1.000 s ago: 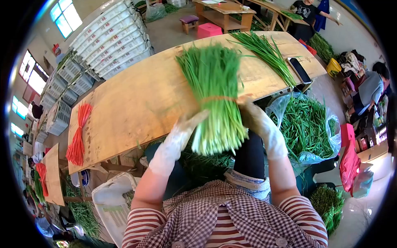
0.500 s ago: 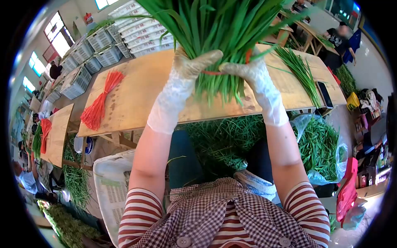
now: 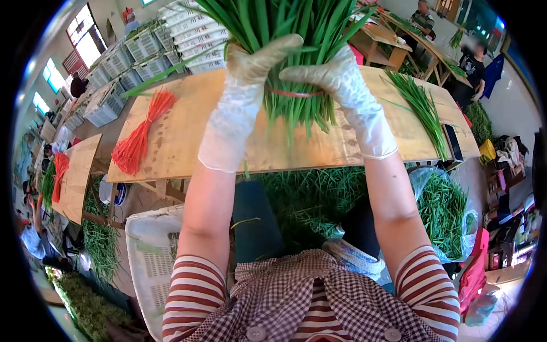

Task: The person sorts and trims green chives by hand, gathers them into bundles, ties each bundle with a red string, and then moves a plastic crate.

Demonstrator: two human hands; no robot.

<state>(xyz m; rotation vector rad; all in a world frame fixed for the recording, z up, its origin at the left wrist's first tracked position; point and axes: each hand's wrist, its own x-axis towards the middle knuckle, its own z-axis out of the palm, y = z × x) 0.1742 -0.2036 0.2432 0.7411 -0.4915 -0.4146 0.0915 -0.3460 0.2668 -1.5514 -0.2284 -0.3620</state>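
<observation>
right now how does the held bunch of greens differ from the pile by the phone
The held bunch is thick; the pile is thinner. The held bunch has a red band across it; the pile shows none. The left hand and right hand grip the held bunch, while the pile lies on the table. Both are long green leaves.

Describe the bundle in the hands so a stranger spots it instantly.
Find the long wooden table across the middle. Above it, the gloved left hand and right hand clasp a bundle of long green leaves. Unlike the loose green stalks lying at the table's right end, it is held up, with a red band across it.
</observation>
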